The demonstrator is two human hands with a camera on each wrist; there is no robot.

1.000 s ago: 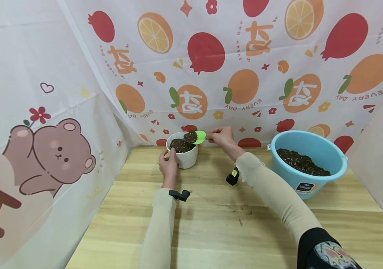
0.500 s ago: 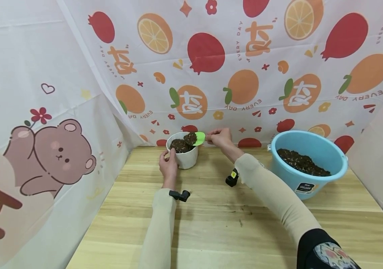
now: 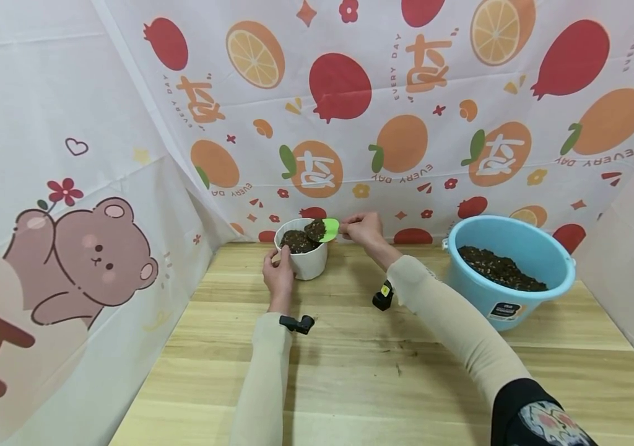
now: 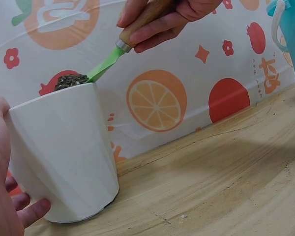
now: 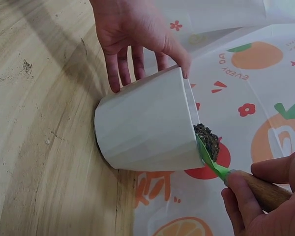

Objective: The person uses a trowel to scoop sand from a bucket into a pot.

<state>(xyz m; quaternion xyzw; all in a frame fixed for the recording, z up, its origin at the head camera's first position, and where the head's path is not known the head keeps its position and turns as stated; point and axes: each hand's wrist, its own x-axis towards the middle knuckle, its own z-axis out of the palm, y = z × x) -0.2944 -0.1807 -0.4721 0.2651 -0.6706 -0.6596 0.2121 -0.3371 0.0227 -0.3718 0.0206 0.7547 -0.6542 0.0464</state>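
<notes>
A white flower pot (image 3: 310, 265) with dark soil (image 3: 298, 242) inside stands on the table near the back cloth. My left hand (image 3: 278, 275) grips its left side, thumb at the rim and fingers along the wall, as the right wrist view also shows. A small green trowel (image 3: 330, 230) with a wooden handle (image 4: 146, 22) is in my right hand (image 3: 366, 229), which grips it by that handle. The blade lies over the pot's right rim, touching or nearly touching it, and bears a heap of soil (image 5: 208, 140).
A light blue bucket (image 3: 509, 260), partly filled with dark soil, stands at the right of the wooden table (image 3: 350, 371). A few soil crumbs lie mid-table. Printed cloth (image 3: 272, 111) hangs close behind the pot and along the left side.
The trowel and my right hand have shifted very slightly left and down over the pot. My left hand and the pot stay where they were.
</notes>
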